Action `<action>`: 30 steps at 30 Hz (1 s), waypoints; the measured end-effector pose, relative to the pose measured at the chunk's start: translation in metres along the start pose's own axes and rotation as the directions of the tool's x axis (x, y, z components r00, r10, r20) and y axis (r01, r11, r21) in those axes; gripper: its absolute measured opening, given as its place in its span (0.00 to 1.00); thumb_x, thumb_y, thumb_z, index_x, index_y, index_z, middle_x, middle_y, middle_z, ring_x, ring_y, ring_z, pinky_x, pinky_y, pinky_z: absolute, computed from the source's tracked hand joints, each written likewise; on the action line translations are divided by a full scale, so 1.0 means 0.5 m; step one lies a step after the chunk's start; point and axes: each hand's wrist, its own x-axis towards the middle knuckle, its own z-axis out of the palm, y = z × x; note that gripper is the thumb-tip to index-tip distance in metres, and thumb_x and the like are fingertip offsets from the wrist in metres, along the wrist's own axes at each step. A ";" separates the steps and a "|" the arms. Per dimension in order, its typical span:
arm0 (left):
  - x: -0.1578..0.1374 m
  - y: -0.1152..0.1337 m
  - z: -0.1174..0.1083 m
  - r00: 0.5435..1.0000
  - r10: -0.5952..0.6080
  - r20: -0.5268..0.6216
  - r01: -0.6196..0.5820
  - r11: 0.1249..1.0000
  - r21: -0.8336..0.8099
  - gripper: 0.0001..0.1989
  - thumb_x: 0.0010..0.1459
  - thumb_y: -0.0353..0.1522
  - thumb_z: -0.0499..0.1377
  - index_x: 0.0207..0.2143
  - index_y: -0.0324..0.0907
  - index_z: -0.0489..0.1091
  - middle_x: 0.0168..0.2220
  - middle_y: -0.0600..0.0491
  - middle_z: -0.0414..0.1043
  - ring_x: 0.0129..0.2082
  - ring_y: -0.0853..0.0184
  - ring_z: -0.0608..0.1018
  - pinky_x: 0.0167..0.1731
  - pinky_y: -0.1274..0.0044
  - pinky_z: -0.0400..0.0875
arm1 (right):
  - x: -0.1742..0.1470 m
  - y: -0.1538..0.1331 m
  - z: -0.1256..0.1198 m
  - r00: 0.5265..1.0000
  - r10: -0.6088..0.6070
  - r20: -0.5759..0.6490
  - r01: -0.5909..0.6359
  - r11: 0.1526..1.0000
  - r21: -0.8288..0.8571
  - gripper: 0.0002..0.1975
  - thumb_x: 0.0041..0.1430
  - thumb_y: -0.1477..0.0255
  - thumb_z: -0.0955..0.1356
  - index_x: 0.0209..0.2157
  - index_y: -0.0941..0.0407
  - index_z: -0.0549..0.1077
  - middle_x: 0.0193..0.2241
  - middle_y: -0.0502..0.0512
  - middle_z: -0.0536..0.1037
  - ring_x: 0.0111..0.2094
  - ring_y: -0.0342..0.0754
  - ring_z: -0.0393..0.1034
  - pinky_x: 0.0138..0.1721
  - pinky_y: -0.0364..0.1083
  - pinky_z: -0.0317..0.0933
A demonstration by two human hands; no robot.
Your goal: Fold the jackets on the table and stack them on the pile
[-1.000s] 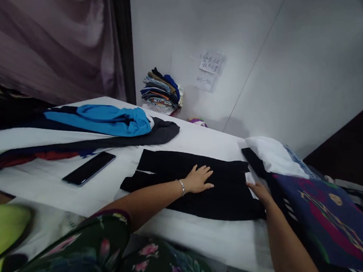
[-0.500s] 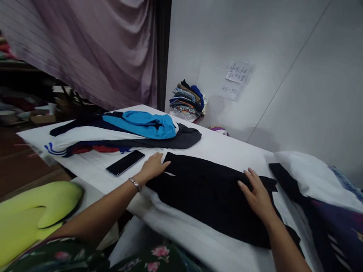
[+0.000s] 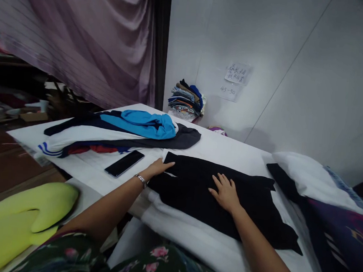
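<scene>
A black garment (image 3: 192, 195) lies spread flat on the white table; its exact kind is hard to make out. At its left end is my left hand (image 3: 157, 168), the thumb on top of the cloth and the other fingers curled at the edge, partly hidden. My right hand (image 3: 226, 194) rests palm down on the middle of the garment, open, with its fingers spread. A dark phone (image 3: 124, 163) lies on the table to the left of my left hand.
Heaped clothes with a blue piece (image 3: 144, 123) on top lie at the back left of the white table (image 3: 230, 150). More clothes (image 3: 332, 219) lie at the right. A folded stack (image 3: 187, 98) stands by the wall. A yellow cushion-like thing (image 3: 20, 219) sits at lower left.
My right hand has slid left across the black garment, from near its right end to its middle. My left hand has shifted slightly right and its fingers have curled at the edge.
</scene>
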 end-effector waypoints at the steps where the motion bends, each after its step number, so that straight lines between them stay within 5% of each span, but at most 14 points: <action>1: -0.002 0.000 0.003 1.000 0.016 0.009 -0.016 0.999 -0.039 0.34 0.44 0.50 0.63 0.47 0.36 0.69 0.46 0.38 0.75 0.50 0.49 0.75 0.44 0.70 0.69 | 0.000 0.000 -0.001 1.000 0.002 0.000 -0.002 1.000 -0.003 0.30 0.63 0.55 0.59 0.63 0.53 0.56 0.64 0.62 0.54 0.65 0.57 0.44 0.61 0.61 0.38; 7: -0.022 0.005 0.017 0.997 0.069 0.028 -0.068 0.997 -0.029 0.35 0.48 0.40 0.64 0.56 0.35 0.61 0.53 0.39 0.70 0.53 0.53 0.72 0.49 0.71 0.67 | 0.005 -0.004 -0.017 0.999 0.027 0.032 -0.027 1.000 0.003 0.30 0.63 0.56 0.60 0.63 0.54 0.57 0.64 0.61 0.54 0.65 0.57 0.44 0.62 0.61 0.38; 13: 0.013 0.024 -0.038 0.981 0.180 -0.070 -0.181 0.983 -0.020 0.32 0.50 0.37 0.63 0.57 0.39 0.60 0.53 0.45 0.71 0.50 0.58 0.74 0.49 0.73 0.67 | 0.010 -0.028 -0.051 0.999 0.034 0.029 -0.037 0.991 0.125 0.32 0.63 0.54 0.58 0.65 0.52 0.51 0.66 0.57 0.51 0.66 0.54 0.40 0.63 0.61 0.36; 18: 0.051 -0.014 -0.037 0.994 0.058 0.090 -0.060 0.998 0.025 0.23 0.50 0.35 0.63 0.48 0.37 0.67 0.45 0.45 0.76 0.43 0.59 0.78 0.43 0.74 0.71 | 0.011 -0.053 -0.032 0.999 0.010 0.040 -0.013 0.996 0.084 0.32 0.63 0.56 0.60 0.64 0.53 0.54 0.66 0.58 0.51 0.66 0.55 0.40 0.63 0.60 0.34; 26: 0.066 -0.046 -0.017 0.996 0.063 0.055 -0.066 0.997 0.042 0.25 0.48 0.39 0.63 0.48 0.39 0.66 0.45 0.45 0.75 0.44 0.55 0.77 0.43 0.70 0.71 | 0.027 -0.056 -0.060 0.996 0.087 -0.023 -0.082 0.983 0.167 0.34 0.63 0.51 0.56 0.65 0.54 0.51 0.67 0.58 0.47 0.67 0.55 0.35 0.63 0.62 0.32; 30: 0.068 -0.044 -0.018 0.998 0.043 0.041 -0.045 0.997 0.054 0.28 0.47 0.40 0.63 0.50 0.38 0.65 0.44 0.44 0.76 0.43 0.53 0.78 0.42 0.70 0.71 | 0.031 -0.070 -0.034 0.997 0.076 0.032 -0.079 0.993 0.093 0.33 0.63 0.52 0.58 0.64 0.55 0.54 0.65 0.61 0.53 0.66 0.57 0.40 0.63 0.62 0.32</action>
